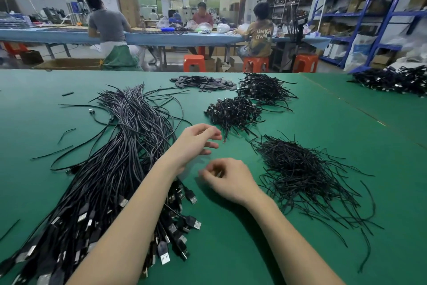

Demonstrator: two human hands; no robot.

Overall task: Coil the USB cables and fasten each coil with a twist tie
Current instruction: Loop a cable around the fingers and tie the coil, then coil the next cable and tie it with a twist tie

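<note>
A long bundle of loose black USB cables [120,157] lies on the green table [231,227] at the left, plugs toward me. A heap of thin black twist ties [300,169] lies at the right. Tied coils sit in a pile [233,112] beyond my hands, with a second pile [263,88] behind it. My left hand [196,141] hovers over the table between the bundle and the coils, fingers loosely curled, holding nothing I can see. My right hand [226,178] is just below it, fingers curled inward and blurred; I cannot tell whether it pinches anything.
A pile of small flat black pieces [203,82] lies at the far centre. Another cable heap [392,81] sits at the far right. A few stray ties [67,133] lie at the left. People work at a blue table [161,37] behind; orange stools [194,63] stand there.
</note>
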